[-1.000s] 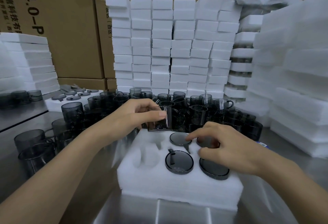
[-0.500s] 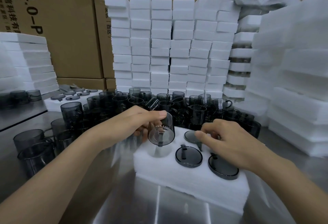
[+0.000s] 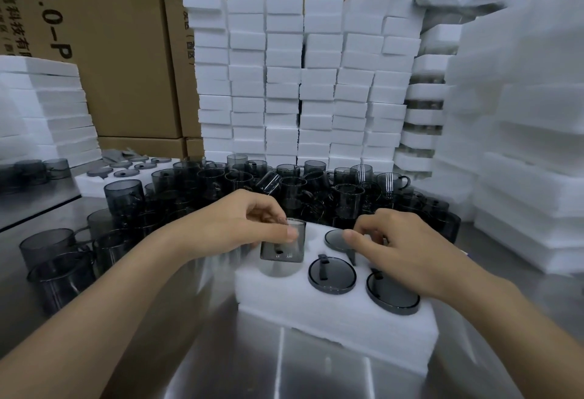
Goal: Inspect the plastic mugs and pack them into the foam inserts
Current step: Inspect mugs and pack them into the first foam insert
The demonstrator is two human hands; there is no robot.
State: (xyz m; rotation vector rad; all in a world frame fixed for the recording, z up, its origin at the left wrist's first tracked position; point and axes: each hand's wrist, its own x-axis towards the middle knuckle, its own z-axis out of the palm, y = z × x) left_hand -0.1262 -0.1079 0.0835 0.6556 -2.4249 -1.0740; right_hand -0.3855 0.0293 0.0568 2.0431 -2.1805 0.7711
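**Smoky mug held over a foam pocket**

A smoky grey, translucent plastic mug [image 3: 282, 243] with a smooth, straight wall hangs just above the near-left round pocket of the white foam insert [image 3: 331, 319]. The left hand [image 3: 240, 224] pinches it by the upper rim, thumb on the near side and curled fingers behind. The insert is a soft, grainy block. Three more mugs sit sunk in its pockets and show only dark, glossy round faces: one at the back [image 3: 335, 239], one in the middle [image 3: 331, 276], one at the right [image 3: 393, 297]. The right hand [image 3: 401, 250] lies over that side with its fingers bent and its thumb tip on the back mug; I cannot tell whether it grips anything.

The insert rests on a brushed steel table [image 3: 284, 370]. Behind it crowds a pile of loose grey mugs [image 3: 316, 186], then stacked white foam blocks [image 3: 300, 82] and brown cardboard cartons [image 3: 110, 50].
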